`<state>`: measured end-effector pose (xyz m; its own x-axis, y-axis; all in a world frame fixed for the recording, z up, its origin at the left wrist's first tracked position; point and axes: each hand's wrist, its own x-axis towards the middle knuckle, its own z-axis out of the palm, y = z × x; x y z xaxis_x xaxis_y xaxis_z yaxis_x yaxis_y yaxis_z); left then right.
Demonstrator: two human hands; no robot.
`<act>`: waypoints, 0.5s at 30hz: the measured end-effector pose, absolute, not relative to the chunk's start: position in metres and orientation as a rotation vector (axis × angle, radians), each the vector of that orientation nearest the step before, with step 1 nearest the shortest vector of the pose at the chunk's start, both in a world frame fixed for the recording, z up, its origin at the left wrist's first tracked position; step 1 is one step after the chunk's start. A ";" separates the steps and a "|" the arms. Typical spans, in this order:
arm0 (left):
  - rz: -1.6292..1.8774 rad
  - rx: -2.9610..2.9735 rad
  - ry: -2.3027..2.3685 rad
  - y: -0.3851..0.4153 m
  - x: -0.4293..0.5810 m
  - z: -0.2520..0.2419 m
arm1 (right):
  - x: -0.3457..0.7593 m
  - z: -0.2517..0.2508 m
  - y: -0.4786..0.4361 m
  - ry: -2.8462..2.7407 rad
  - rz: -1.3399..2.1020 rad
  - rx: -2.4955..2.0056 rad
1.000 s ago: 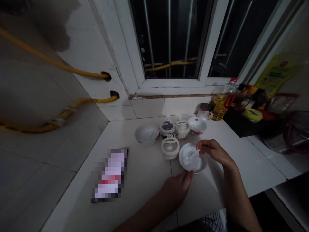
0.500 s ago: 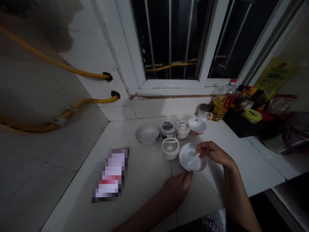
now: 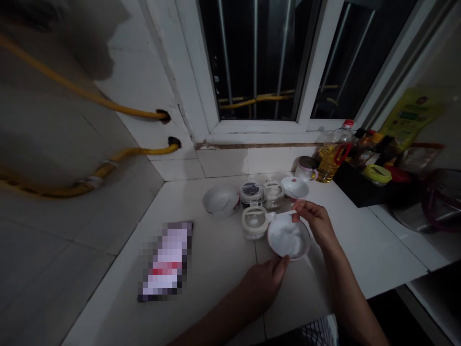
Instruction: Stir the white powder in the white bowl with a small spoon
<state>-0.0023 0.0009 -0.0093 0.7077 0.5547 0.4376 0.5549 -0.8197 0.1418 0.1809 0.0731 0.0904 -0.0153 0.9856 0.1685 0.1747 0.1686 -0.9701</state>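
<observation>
A small white bowl holding something white sits on the white tiled counter. My left hand is closed on its near rim with thumb and fingers. My right hand pinches a small white spoon that points left over the bowl's far edge, toward an open white jar beside the bowl.
Behind stand another white bowl, two small jars, a patterned bowl and a mug. An oil bottle and packets crowd the right. A blurred flat object lies at the left. Yellow pipes run along the wall.
My right hand has lifted the spoon out of the bowl and swung it left toward the open jar. My left hand stays on the rim.
</observation>
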 end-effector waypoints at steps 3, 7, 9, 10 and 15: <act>-0.731 -2.913 -0.947 0.001 -0.002 -0.010 | 0.163 0.083 0.068 -1.587 0.584 -1.135; -0.680 -2.934 -0.990 0.001 -0.001 -0.011 | 0.151 0.079 0.064 -2.124 -0.020 -0.831; -0.658 -2.943 -1.002 0.001 -0.001 -0.010 | 0.152 0.081 0.063 -2.210 -0.199 -0.752; -0.653 -2.945 -0.999 0.001 -0.001 -0.010 | 0.154 0.083 0.063 -2.192 -0.236 -0.745; -0.683 -2.939 -0.953 0.000 -0.002 -0.007 | 0.179 0.092 0.062 -1.944 0.027 -0.892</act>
